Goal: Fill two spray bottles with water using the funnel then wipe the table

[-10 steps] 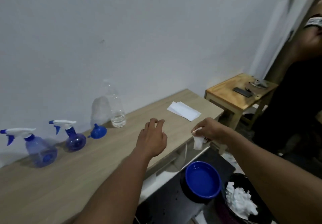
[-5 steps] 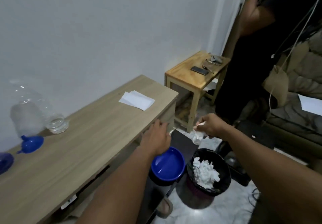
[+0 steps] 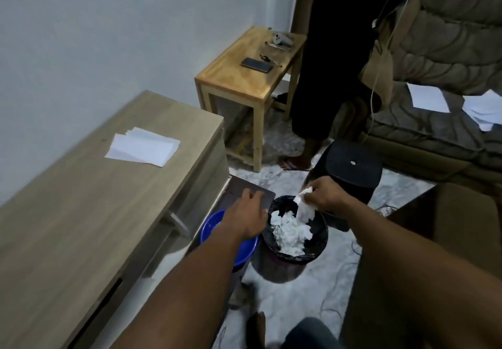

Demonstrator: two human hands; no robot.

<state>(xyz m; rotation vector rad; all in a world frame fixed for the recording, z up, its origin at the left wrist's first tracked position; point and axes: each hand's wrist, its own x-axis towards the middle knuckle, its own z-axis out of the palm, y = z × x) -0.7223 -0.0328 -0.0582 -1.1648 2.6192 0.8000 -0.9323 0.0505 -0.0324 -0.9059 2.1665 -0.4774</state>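
Holding a crumpled white tissue [image 3: 305, 207] pinched in the fingers of my right hand [image 3: 324, 199], I am keeping it directly above the black bin [image 3: 316, 251] at the lower centre of the frame. The tissue is hanging with its long axis pointing down from my fingertips into the bin's mouth, just over the heap of white wads already inside. It is looking limp and creased. My left hand [image 3: 245, 217] is hovering empty and loosely spread over the blue bowl [image 3: 210, 229], just left of the bin. The table [image 3: 81, 213] is lying along the left of the frame.
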